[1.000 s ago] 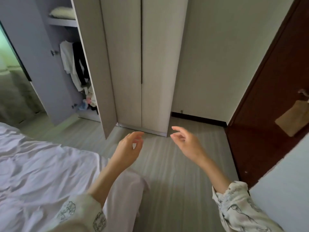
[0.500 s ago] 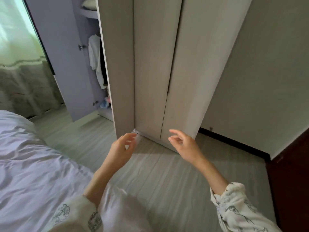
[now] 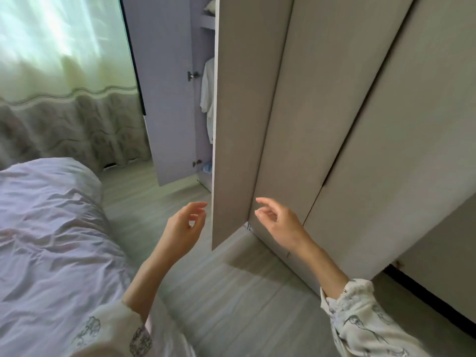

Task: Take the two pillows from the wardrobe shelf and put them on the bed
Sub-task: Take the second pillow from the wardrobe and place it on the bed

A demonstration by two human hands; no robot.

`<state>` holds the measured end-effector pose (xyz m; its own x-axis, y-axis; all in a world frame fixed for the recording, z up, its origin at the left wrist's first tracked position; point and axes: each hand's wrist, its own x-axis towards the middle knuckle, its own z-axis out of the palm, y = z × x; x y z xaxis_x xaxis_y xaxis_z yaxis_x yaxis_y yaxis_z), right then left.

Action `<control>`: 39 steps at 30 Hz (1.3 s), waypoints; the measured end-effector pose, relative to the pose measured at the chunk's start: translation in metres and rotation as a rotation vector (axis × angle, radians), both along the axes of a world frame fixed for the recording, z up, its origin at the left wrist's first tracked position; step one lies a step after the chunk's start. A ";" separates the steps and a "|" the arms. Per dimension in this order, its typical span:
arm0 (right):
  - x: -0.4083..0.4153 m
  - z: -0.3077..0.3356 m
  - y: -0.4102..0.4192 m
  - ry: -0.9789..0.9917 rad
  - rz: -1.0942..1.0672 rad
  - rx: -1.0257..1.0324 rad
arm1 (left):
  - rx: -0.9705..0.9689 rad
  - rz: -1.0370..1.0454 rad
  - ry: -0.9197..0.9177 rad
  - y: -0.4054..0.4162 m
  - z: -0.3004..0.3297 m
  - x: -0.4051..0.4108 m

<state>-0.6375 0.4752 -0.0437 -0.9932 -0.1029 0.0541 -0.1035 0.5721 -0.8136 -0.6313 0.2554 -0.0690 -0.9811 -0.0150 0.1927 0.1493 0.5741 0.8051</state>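
The wardrobe (image 3: 296,112) now fills the right of the frame, closer than before. My left hand (image 3: 184,228) and right hand (image 3: 280,225) hover loosely open, holding nothing.

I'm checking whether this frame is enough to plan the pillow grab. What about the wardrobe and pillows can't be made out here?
Head view only:
- Pillows: just one pale corner shows on the shelf; the open door and the top edge cut off the rest, so their number is unclear.
- Wardrobe inside: mostly hidden behind that door; only a white garment shows.
- Bed: cut off by the left edge.
- Both hands, left and right, hold nothing.
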 end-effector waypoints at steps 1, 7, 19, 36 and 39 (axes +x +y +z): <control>-0.020 -0.002 -0.004 -0.005 0.036 0.007 | -0.007 0.030 -0.004 -0.002 -0.001 -0.013; -0.150 0.004 -0.040 -0.007 0.292 0.018 | -0.029 0.266 0.054 -0.028 0.004 -0.096; -0.317 0.012 -0.134 -0.002 0.619 0.000 | -0.020 0.526 0.017 -0.080 0.021 -0.202; -0.563 0.029 -0.352 0.074 0.489 -0.064 | -0.131 0.464 0.074 -0.307 0.036 -0.464; -0.615 0.043 -0.373 0.085 0.400 -0.109 | -0.116 0.430 0.101 -0.333 0.048 -0.529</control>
